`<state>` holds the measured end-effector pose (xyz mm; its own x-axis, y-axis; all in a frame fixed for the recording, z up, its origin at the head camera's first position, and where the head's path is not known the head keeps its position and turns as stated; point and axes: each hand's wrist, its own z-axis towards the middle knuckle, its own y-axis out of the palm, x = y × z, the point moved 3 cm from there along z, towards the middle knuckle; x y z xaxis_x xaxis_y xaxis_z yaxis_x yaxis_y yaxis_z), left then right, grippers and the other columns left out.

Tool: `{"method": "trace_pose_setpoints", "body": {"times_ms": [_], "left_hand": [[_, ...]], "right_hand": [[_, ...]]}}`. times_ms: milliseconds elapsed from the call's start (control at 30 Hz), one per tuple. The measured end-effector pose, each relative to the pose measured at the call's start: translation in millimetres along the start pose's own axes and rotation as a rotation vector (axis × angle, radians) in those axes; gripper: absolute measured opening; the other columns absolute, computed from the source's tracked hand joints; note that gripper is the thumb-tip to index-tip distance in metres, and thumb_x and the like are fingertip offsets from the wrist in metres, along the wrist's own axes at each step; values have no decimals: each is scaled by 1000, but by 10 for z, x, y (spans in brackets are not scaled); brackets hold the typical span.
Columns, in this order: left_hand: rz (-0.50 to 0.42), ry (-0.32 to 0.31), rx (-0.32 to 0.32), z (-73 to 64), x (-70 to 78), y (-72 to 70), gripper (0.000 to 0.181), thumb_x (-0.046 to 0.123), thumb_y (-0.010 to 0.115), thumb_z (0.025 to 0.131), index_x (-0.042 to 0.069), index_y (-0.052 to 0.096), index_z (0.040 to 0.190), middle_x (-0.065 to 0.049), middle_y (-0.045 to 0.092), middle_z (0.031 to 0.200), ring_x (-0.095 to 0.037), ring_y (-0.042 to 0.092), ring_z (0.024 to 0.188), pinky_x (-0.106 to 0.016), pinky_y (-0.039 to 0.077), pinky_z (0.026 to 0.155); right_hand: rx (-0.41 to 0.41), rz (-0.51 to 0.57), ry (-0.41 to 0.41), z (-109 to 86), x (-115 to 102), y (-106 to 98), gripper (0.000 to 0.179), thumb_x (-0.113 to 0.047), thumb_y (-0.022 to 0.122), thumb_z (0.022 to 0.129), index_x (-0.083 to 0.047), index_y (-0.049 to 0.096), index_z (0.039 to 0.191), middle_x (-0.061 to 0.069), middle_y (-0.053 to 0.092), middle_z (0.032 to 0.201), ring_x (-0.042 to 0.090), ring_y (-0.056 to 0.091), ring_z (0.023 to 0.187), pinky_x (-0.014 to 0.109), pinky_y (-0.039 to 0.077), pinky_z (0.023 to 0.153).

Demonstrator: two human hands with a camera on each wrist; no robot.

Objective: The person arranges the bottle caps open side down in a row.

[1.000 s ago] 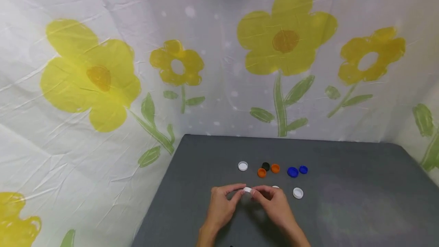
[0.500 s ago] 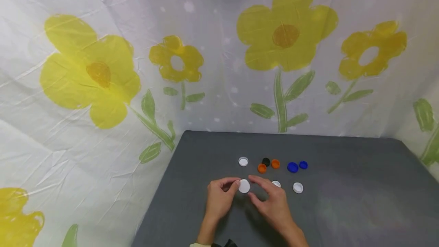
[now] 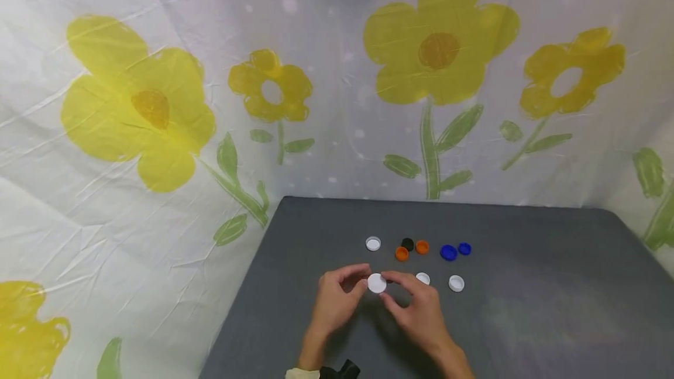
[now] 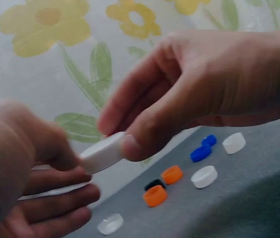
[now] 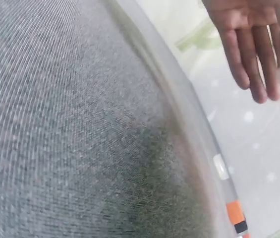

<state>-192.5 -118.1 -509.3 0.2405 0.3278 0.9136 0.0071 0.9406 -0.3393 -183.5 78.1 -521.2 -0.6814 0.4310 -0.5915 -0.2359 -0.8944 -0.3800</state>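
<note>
A round white bottle cap [image 3: 377, 283] is held up between both hands above the grey table, its flat face toward the head camera. On its left edge, the left hand [image 3: 336, 300] pinches it by thumb and index finger, the other fingers loosely extended in the left wrist view. The right hand [image 3: 419, 307] holds the opposite edge, index finger at the top and thumb below. Seen from the left wrist, the cap [image 4: 104, 151] is nearly side-on between the fingertips. The right wrist view catches only a slice of the cap at its right border.
Beyond the hands lie a white cap [image 3: 372, 244], two orange caps [image 3: 402, 254], a black cap [image 3: 408, 244] and two blue caps [image 3: 449, 252]. Two more white caps [image 3: 456, 283] lie by the right hand. A flower-printed curtain [image 3: 337, 104] rises behind the grey table [image 3: 542, 297].
The white cap has turned from edge-on to face-on. Half a second ago the right fingers were spread off it; now they are back on its edge. The head view has tilted down slightly.
</note>
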Motion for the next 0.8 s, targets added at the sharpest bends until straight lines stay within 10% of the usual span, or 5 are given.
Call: {"method": "trace_pose_setpoints", "body": {"times_ms": [233, 467, 800], "left_hand": [[165, 143, -132, -38, 135, -102, 38, -1, 81, 92, 8, 81, 129, -1, 82, 127, -20, 77, 120, -45, 62, 104], [342, 104, -209, -153, 109, -208, 30, 8, 90, 89, 13, 86, 118, 2, 85, 116, -16, 78, 112, -43, 64, 98], [476, 91, -239, -338, -90, -234, 30, 9, 95, 82, 16, 87, 110, 6, 85, 107, -10, 78, 106, -38, 63, 97]], "right_hand": [[-65, 73, 133, 27, -22, -45, 43, 0, 97, 77, -16, 83, 114, -7, 83, 107, 16, 78, 96, 16, 56, 91], [-306, 92, 142, 13, -62, 4, 37, -4, 96, 79, -16, 83, 111, -9, 83, 105, 19, 80, 96, 41, 65, 87], [-449, 41, 83, -133, -60, 216, 30, -8, 97, 79, -17, 84, 104, -6, 83, 101, 13, 78, 95, 35, 63, 86]]}}
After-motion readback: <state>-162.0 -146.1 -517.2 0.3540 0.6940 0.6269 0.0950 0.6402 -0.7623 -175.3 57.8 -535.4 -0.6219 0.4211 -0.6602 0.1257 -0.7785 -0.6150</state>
